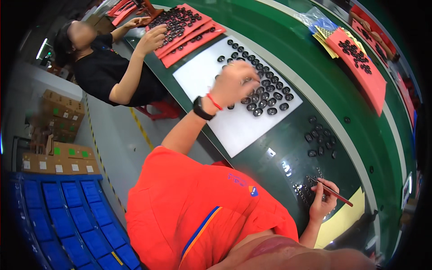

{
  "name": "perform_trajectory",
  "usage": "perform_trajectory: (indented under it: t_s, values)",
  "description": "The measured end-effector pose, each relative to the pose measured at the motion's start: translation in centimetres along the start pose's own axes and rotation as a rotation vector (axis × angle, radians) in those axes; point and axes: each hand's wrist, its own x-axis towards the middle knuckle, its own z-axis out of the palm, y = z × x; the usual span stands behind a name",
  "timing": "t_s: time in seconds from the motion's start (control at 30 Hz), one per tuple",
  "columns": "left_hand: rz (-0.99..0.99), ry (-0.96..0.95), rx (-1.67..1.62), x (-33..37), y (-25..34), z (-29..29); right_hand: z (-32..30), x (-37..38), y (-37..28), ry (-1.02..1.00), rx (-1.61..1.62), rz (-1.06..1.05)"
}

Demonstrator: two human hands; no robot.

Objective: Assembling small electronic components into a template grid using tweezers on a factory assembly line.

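Observation:
My left hand (237, 83), with a black watch and a red cord at the wrist, is over a white mat (243, 135). Its fingers are curled together and slightly blurred, so what they hold, if anything, cannot be made out. Around and beneath it lie many small glossy black oval parts (272, 101). At the lower right, my right hand (325, 200) grips slim, dark reddish tweezers (335, 193), which slant up toward the left. Near their tip, rows of tiny pieces (302, 188) lie on a clear sheet on the green table.
More black parts (320, 138) lie on the green table (265, 168) between my hands. Red sheets (192, 45) with similar parts sit at a co-worker (112, 67) on the left. Another red stack (360, 67) stands across the curved rail. Yellow paper (344, 220) lies beside my right wrist.

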Motion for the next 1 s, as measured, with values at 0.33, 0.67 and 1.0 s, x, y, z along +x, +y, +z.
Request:
perform_trajectory:
  t_s: [0.33, 0.67, 1.0]
  values:
    - [-0.469, 0.085, 0.185, -6.0, -7.2, -4.3, 0.2, 0.2, 0.1, -0.028, -0.052, -0.006]
    - [-0.557, 0.249, 0.179, -7.2, -4.9, -4.7, 0.6, 0.5, -0.2, -0.007, 0.064, 0.039]
    - [0.229, -0.228, -0.037, 3.6, 4.5, 1.6, 0.4, 0.8, -1.0, 0.119, 0.334, 0.287]
